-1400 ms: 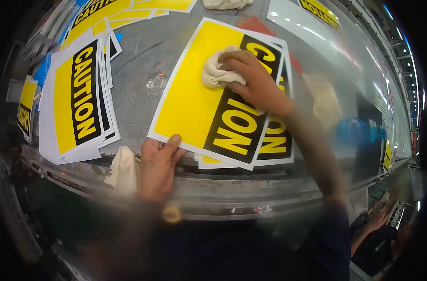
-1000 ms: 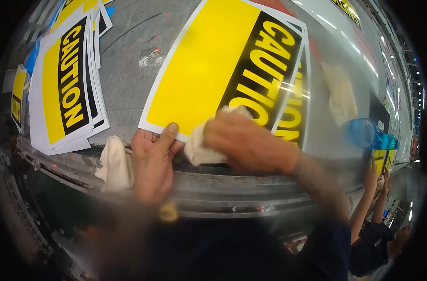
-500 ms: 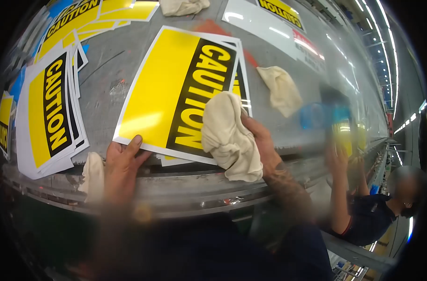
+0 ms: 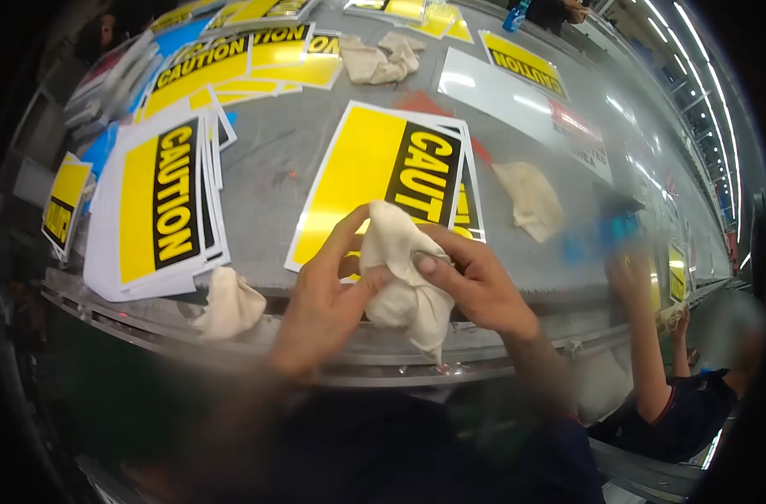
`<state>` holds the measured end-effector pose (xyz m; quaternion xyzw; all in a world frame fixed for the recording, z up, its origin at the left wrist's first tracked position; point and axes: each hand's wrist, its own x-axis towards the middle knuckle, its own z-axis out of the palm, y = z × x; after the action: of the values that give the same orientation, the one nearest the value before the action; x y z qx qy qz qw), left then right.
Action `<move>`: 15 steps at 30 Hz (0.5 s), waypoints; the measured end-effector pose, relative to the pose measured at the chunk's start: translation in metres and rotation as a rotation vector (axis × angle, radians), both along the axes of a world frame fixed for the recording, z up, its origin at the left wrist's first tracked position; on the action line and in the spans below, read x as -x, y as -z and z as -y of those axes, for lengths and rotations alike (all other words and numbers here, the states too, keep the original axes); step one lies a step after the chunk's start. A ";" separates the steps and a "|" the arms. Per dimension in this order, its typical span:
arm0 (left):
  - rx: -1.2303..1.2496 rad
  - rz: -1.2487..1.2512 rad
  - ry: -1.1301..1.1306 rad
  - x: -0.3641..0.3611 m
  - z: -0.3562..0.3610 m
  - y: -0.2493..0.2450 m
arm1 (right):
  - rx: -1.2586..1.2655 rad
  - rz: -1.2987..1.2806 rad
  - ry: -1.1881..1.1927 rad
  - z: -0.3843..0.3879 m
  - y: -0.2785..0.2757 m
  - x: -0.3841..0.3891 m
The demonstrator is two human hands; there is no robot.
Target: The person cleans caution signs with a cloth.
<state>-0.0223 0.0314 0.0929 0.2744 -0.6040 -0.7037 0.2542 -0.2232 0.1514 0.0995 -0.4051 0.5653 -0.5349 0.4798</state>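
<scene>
A cream cloth [image 4: 404, 277] is bunched between my two hands, above the near edge of the table. My left hand [image 4: 328, 290] grips its left side, thumb against the folds. On the other side my right hand [image 4: 482, 286] pinches it with thumb and fingers. Just behind the cloth lies a yellow and black caution sign [image 4: 349, 176], its lower part hidden by the cloth and hands. At least one more sign sticks out beneath its right edge.
Left of me is a stack of caution signs [image 4: 139, 210], with more signs [image 4: 202, 67] behind. Other cloths lie at the front edge [image 4: 231, 304], the back [image 4: 381, 59] and the right [image 4: 530, 200]. A co-worker's arm [image 4: 643, 336] reaches over the table at right, near a blurred blue object [image 4: 618, 228].
My left hand has let go of the sign's lower corner and taken hold of the cloth. My right hand has lifted the cloth off the sign. The view has shifted.
</scene>
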 end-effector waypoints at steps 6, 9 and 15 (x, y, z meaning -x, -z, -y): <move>0.037 -0.126 -0.101 0.005 0.024 0.021 | -0.059 -0.161 0.161 -0.017 -0.016 0.026; -0.039 -0.070 -0.067 0.004 0.021 0.026 | 0.033 0.381 0.171 -0.022 0.004 0.023; -0.399 -0.276 0.141 0.013 -0.011 0.022 | 0.098 0.307 0.037 -0.012 -0.001 -0.001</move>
<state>-0.0353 0.0421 0.0706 0.1779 -0.4303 -0.8558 0.2252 -0.2225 0.1632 0.1007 -0.3312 0.4660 -0.6261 0.5302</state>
